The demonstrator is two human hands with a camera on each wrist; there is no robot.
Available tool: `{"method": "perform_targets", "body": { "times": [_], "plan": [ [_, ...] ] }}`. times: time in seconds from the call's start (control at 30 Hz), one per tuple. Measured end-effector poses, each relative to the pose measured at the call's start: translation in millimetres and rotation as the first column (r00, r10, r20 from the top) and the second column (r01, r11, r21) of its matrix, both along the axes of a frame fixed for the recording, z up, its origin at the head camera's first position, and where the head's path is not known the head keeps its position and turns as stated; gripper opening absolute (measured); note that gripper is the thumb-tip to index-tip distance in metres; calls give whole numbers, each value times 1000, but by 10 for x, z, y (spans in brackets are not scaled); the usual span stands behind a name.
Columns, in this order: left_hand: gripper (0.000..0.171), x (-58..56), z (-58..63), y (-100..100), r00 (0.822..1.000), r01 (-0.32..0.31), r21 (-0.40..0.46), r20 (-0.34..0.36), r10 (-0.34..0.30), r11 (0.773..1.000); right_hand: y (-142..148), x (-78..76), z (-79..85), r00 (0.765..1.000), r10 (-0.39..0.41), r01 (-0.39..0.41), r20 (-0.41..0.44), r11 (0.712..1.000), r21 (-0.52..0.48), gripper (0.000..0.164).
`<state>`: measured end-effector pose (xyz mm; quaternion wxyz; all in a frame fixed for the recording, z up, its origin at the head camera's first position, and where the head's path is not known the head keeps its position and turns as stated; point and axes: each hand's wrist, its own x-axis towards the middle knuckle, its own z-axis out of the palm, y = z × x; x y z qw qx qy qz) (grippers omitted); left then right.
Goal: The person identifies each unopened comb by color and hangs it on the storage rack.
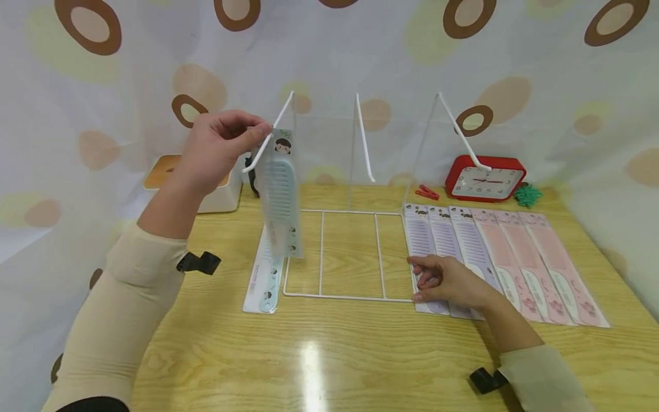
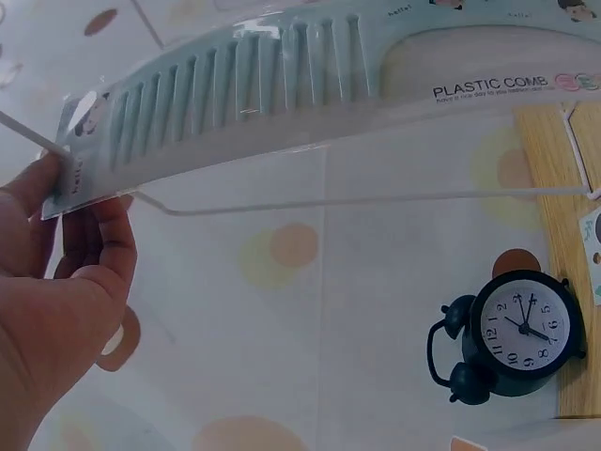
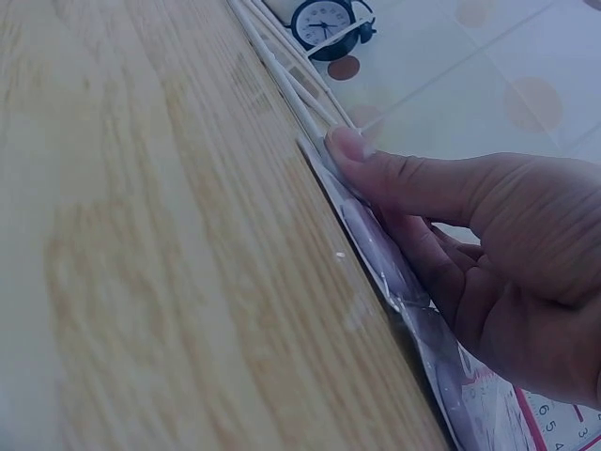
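My left hand [image 1: 216, 143] pinches the top end of a clear-packaged light blue plastic comb [image 1: 281, 191] at the rack's left hook. In the left wrist view, the hook's wire shows on both sides of the package top and seems to pass through it. The comb hangs upright above the table. My right hand [image 1: 448, 280] rests against the right front side of the white wire display rack [image 1: 350, 297], its thumb touching the bar in the right wrist view. Beside and under that hand lie several purple packaged combs [image 1: 471, 240].
Pink packaged combs [image 1: 553, 266] lie farther right. Another blue packaged comb [image 1: 262, 283] is left of the rack. Behind stand a red clock [image 1: 486, 178], a red clip [image 1: 427, 193], a green item [image 1: 527, 195], a white box [image 1: 221, 197] and a black alarm clock [image 2: 526, 329].
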<state>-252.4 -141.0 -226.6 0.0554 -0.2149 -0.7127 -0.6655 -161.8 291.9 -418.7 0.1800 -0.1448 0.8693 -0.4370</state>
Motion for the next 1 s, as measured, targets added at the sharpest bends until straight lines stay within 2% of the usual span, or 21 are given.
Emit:
{"method": "perform_targets", "body": {
  "times": [0.17, 0.27, 0.43, 0.6, 0.7, 0.87, 1.0],
  "plan": [
    [15, -324, 2, 88, 993, -3, 13, 120, 1, 1000, -8, 7, -4, 1000, -2, 3, 20, 1000, -28, 81],
    [16, -496, -9, 124, 985, 14, 59, 173, -24, 998, -12, 0, -6, 1000, -3, 3, 19, 1000, -19, 81],
    [9, -651, -27, 194, 980, 34, 157, 191, -64, 987, -3, -12, -9, 1000, -14, 14, 19, 1000, 11, 83],
    [8, -684, -50, 205, 977, 36, 191, 200, -75, 981, -2, -9, -9, 1000, -14, 14, 19, 1000, 15, 83],
    [10, -671, -84, 172, 978, 20, 159, 201, -52, 987, -6, -10, -8, 1000, -20, 19, 22, 1000, 20, 83],
    [31, -591, -245, 12, 983, 2, -26, 185, 3, 1000, -7, -8, 0, 1000, -6, 5, 10, 1000, 18, 83],
    [54, -493, -509, -167, 987, 14, -163, 162, 12, 987, 0, -25, 3, 1000, -10, 9, 20, 1000, 28, 83]
  ]
}}
